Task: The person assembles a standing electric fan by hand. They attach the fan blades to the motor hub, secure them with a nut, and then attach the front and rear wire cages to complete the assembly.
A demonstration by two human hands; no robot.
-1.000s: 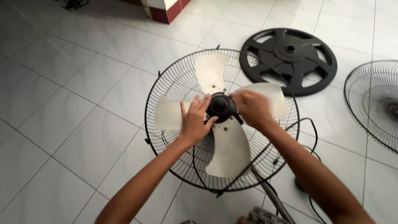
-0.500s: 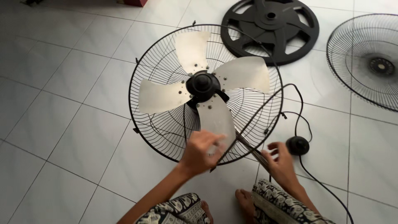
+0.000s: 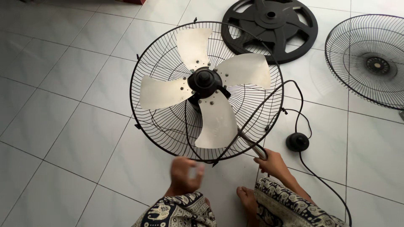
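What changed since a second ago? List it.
Both hands left the black hub and drew back toward the lap. The right hand now grips the metal pole; the left hand hangs blurred, free. Blades, rear guard, round base and front guard stay put.
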